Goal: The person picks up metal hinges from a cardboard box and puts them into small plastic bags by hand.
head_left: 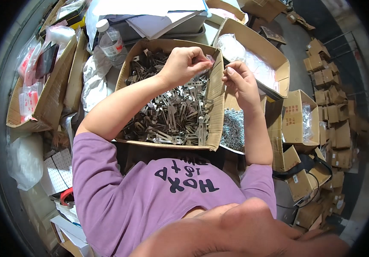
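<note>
Over the far right part of an open cardboard box is my left hand. Its fingers are closed on a small clear plastic bag with a reddish tint. Flat metal brackets with slots lie heaped in this box, below my left forearm. Just right of the box wall, my right hand is raised with thumb and fingertips pinched together. What it pinches is too small to make out. Beneath my right wrist, a smaller box holds a pile of small shiny silver hardware pieces, perhaps screws.
A plastic bottle stands behind the bracket box, at its left. Another cardboard box with clear bags sits at far right. A phone rests on bags in the left carton. Many cartons crowd the right floor.
</note>
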{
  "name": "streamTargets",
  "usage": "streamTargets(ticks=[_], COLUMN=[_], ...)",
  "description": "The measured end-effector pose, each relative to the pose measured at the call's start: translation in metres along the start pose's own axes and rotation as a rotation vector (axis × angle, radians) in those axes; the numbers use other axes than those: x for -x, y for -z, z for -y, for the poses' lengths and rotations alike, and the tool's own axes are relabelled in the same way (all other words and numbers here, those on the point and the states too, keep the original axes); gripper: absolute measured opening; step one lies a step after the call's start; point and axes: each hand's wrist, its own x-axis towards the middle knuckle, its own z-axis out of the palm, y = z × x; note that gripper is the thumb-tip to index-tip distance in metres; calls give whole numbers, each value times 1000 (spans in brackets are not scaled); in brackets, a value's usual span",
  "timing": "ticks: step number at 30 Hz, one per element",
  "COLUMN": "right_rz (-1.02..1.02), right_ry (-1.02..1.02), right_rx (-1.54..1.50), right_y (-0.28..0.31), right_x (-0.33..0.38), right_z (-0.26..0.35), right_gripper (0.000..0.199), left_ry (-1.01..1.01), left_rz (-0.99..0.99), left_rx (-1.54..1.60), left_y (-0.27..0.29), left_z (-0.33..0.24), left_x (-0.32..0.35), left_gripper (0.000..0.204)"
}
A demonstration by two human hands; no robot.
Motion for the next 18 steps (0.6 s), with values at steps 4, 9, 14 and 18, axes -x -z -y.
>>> streamTargets(ticks=[4, 9, 14, 18], right_rz=[21, 35, 72, 71], right_ry=[55, 151, 477, 558], right_rx=[69, 277, 667, 792], right_y=[1, -10, -19, -26], right_x=[2, 10, 14, 14], right_z=[0, 7, 10, 13], right_gripper=[15, 17, 23, 24], left_ry=[28, -181, -86, -162], left_rz=[-49, -101, 68, 97], left_rx=[-97, -174, -430, -331], left_y=[2, -6, 1, -2], left_z=[3, 15, 2, 6], left_x=[-1, -2, -1, 1], left_gripper=[18, 18, 15, 18])
